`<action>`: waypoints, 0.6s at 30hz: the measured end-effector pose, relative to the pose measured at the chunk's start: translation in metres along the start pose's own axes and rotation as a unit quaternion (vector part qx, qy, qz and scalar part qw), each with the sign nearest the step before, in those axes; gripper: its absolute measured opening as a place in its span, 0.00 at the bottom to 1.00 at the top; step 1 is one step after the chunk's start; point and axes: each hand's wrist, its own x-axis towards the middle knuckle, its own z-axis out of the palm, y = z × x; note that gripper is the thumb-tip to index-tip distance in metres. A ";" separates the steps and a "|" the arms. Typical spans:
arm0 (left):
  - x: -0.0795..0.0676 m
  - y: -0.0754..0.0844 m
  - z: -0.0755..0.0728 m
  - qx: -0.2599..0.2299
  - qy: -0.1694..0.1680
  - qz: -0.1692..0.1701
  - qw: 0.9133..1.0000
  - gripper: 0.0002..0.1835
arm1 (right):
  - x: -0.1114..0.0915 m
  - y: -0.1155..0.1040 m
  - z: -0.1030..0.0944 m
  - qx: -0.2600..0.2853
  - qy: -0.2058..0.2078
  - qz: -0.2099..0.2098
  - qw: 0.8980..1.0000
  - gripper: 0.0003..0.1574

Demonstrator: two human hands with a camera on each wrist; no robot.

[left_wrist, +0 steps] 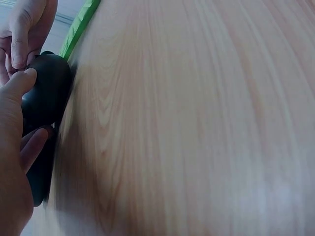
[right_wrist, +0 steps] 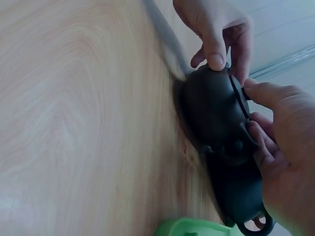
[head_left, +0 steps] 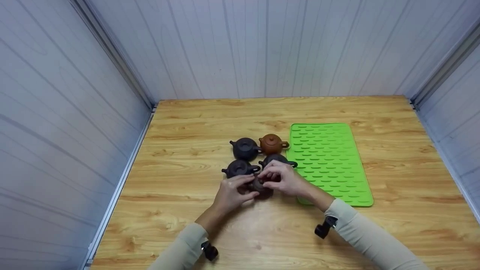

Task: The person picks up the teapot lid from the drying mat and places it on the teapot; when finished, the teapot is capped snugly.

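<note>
A small dark brown teapot (head_left: 261, 186) sits on the table between both hands, its lid on. My left hand (head_left: 231, 193) holds its left side, thumb on the near wall and fingers reaching round the far side. My right hand (head_left: 285, 179) pinches the lid's knob, thumb tip against it in the right wrist view, with the other fingers curled by the pot's side. Directly behind stand a black teapot (head_left: 240, 168) on the left and a dark teapot (head_left: 275, 160), partly covered by my right hand. In the left wrist view the held teapot (left_wrist: 49, 91) shows its rounded wall.
Farther back, another black teapot (head_left: 245, 149) stands beside a reddish-brown teapot (head_left: 271, 144). A green ridged mat (head_left: 330, 165) lies to the right, close to the teapots' handles. White panel walls (head_left: 240, 48) enclose the wooden table (head_left: 168, 180) at the back and sides.
</note>
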 end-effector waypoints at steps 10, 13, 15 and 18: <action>0.010 0.005 -0.013 -0.006 -0.059 -0.036 0.998 0.22 | -0.003 -0.001 -0.009 0.053 -0.011 -0.015 0.998 0.18; 0.016 0.005 -0.020 -0.025 -0.101 -0.053 0.993 0.22 | -0.003 -0.002 -0.011 0.062 -0.018 -0.011 0.998 0.19; 0.019 0.005 -0.026 -0.037 -0.133 -0.068 0.988 0.23 | -0.004 -0.002 -0.013 0.066 -0.023 -0.009 0.997 0.20; 0.025 0.005 -0.035 -0.050 -0.170 -0.085 0.980 0.24 | -0.005 -0.002 -0.018 0.075 -0.033 -0.013 0.997 0.21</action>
